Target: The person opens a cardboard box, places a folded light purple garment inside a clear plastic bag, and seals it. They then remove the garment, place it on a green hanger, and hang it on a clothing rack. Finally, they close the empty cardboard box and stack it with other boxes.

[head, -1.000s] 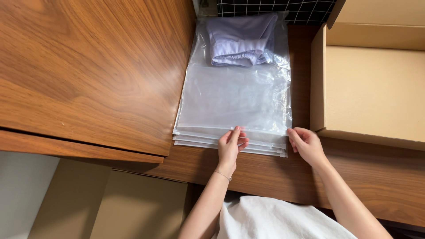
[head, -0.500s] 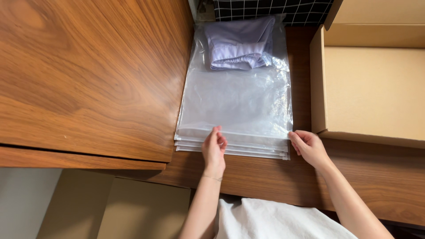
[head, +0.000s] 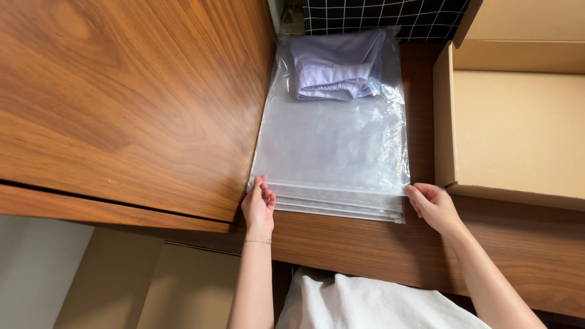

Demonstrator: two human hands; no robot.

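Fingers of both hands, left hand [head: 258, 206] and right hand [head: 431, 207], pinch opposite corners of the clear bag [head: 332, 152].

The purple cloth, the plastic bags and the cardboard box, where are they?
purple cloth [head: 336, 64]: head view, middle of the folded fabric.
plastic bags [head: 332, 146]: head view, flat clear middle of the top bag.
cardboard box [head: 518, 131]: head view, its inner floor.
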